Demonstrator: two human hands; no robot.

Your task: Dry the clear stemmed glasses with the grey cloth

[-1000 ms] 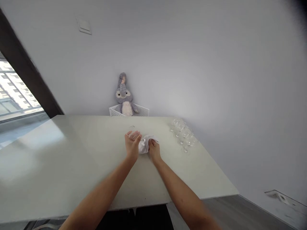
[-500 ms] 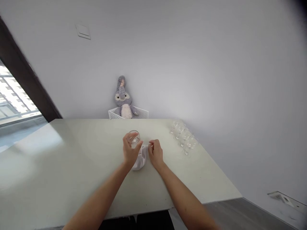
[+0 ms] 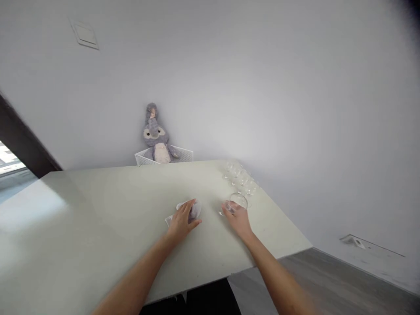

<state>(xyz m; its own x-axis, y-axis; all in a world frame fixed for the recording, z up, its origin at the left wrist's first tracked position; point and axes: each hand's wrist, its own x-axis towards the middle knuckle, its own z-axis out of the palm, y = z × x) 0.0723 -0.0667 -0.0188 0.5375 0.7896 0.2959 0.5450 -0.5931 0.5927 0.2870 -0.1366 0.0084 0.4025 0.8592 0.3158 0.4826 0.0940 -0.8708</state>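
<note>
My right hand (image 3: 238, 218) is closed around a clear stemmed glass (image 3: 239, 200), its round rim facing up and its foot pointing left, just in front of a group of other glasses. A crumpled white cloth (image 3: 196, 211) lies on the table under my left hand (image 3: 183, 222). The left fingers are stretched over the cloth with the thumb apart; part of the cloth is hidden beneath them.
Several clear stemmed glasses (image 3: 241, 178) stand together along the right edge of the pale table (image 3: 114, 227). Behind the far edge, a grey plush toy (image 3: 160, 146) sits in a white perforated basket (image 3: 185, 155) against the wall.
The glass has passed from my left hand to my right and moved rightward towards the other glasses. My left hand has lowered onto the cloth. The view has turned slightly right.
</note>
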